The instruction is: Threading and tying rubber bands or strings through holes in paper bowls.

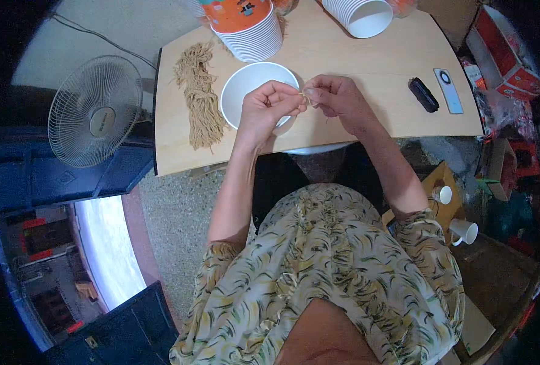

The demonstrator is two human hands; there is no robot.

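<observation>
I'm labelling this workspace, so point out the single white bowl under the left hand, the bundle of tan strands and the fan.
White bowl (252, 79): head view, on its bare inside.
Bundle of tan strands (202, 100): head view, on its middle.
Fan (102, 121): head view, on its hub.

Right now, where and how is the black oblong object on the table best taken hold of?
Probably across the middle of the black oblong object, pinching its two long sides, with the right hand coming down from its left. It is long and narrow, lying aslant, and the pale slab lies close on its right, so the left looks easier.
</observation>
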